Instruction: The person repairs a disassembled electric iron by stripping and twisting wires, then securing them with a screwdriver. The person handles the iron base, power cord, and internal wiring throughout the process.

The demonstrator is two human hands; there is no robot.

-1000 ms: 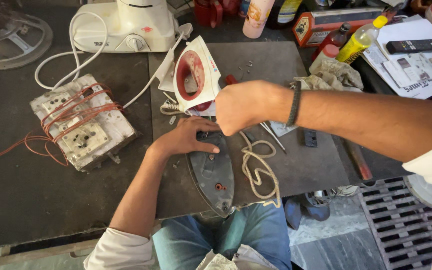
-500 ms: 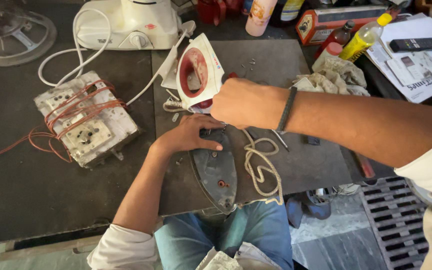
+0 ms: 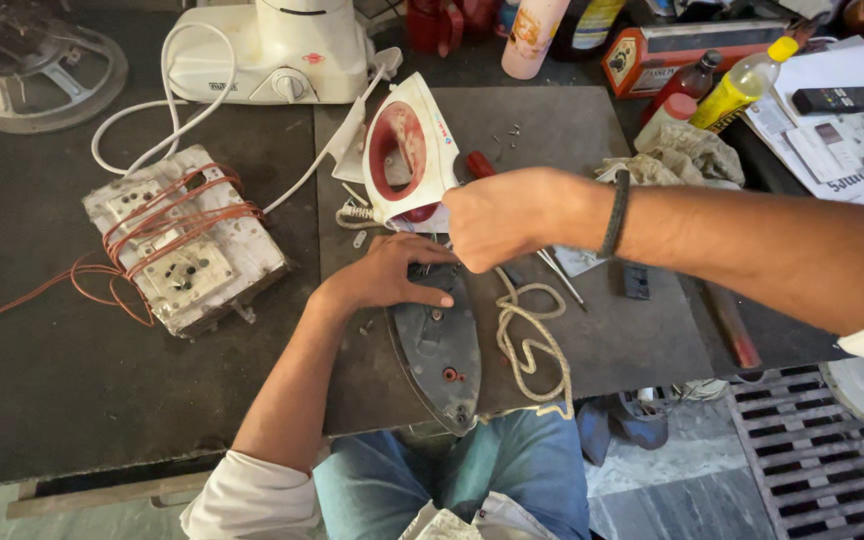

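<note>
What the right hand (image 3: pixel 497 215) grips is hidden: it is curled into a fist over the rear of the iron base (image 3: pixel 439 345), and whether it pinches a tool or a wire I cannot tell. A red screwdriver handle (image 3: pixel 480 164) shows just behind the knuckles, its shaft lost under the fist. The right forearm wears a dark wristband (image 3: pixel 614 214) and runs off the right edge. The left hand (image 3: pixel 390 274) lies flat and spread, fingers nearly straight, pressing the broad rear end of the iron base; it holds nothing. The iron base is a dark grey sole with its point hanging over the front edge of the desk (image 3: pixel 42 400), above the person's blue jeans (image 3: pixel 512 470). The white and red iron shell (image 3: pixel 407 150) stands tilted just behind both hands. A braided cord (image 3: pixel 532 345) loops beside the base on its right. A white switchboard wound with red wire (image 3: pixel 184 245) lies well apart toward the desk's left side.
</note>
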